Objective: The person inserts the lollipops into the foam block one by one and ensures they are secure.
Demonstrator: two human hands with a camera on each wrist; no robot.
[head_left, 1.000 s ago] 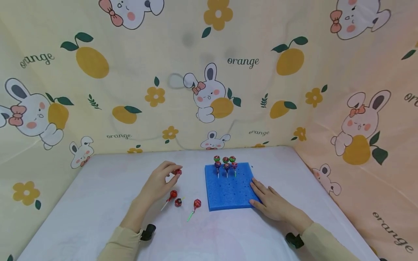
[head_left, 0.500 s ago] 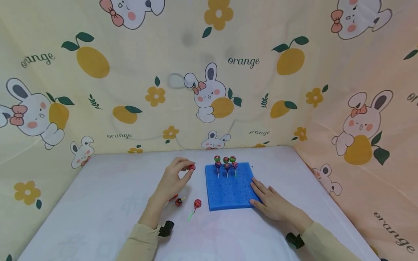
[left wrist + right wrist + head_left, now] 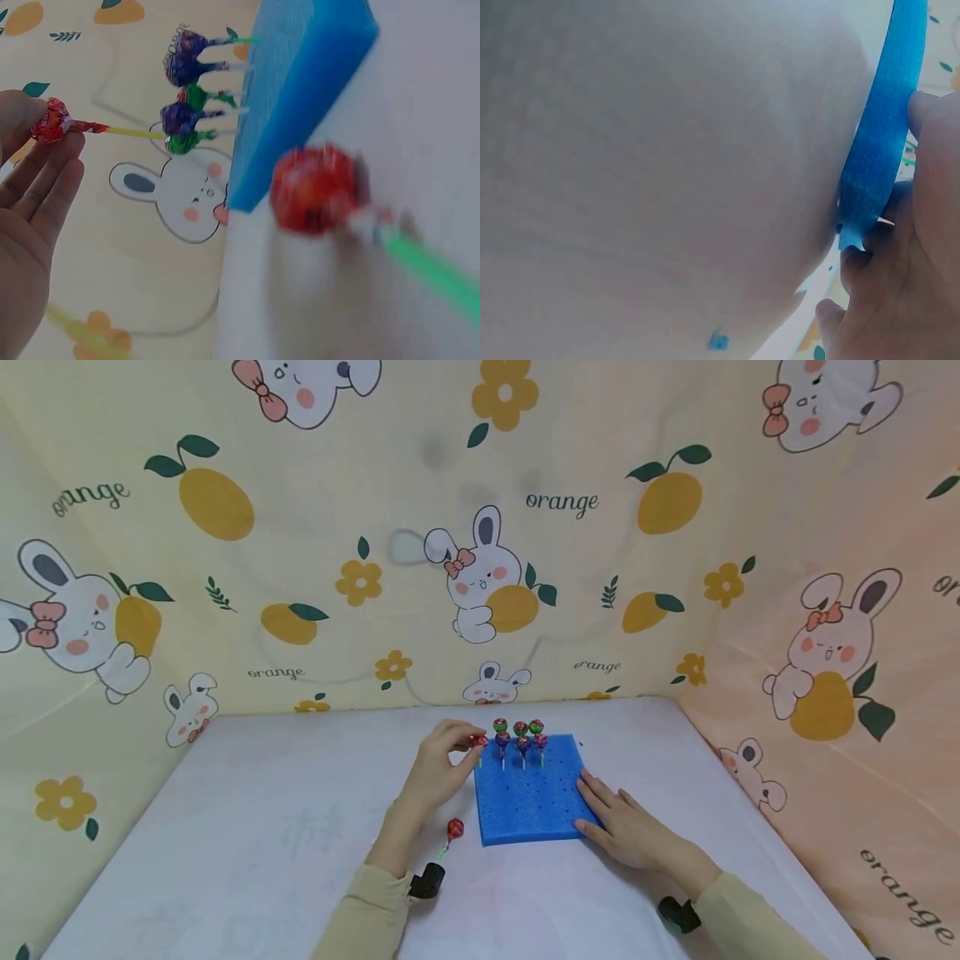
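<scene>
My left hand [image 3: 438,768] pinches a red-wrapped lollipop [image 3: 51,121] by its candy head, its yellow stick pointing down close over the far left corner of the blue foam board [image 3: 517,814]. Beside it, several lollipops [image 3: 522,744] stand upright in two rows in holes at the board's back. My right hand [image 3: 626,827] lies with straight fingers on the board's right edge; the right wrist view shows the board's blue side [image 3: 881,127] against those fingers. A red lollipop [image 3: 455,828] with a green stick lies on the table left of the board.
The white-covered table [image 3: 247,843] runs back to a printed cloth backdrop [image 3: 405,618]. Rows of small holes dot the rest of the foam board. In the left wrist view, a blurred yellow stick [image 3: 82,330] shows at the lower left.
My left hand has carried its lollipop rightward from the table's left side to the board's far left corner. Its forearm now covers the other loose lollipops. My right hand has stayed put.
</scene>
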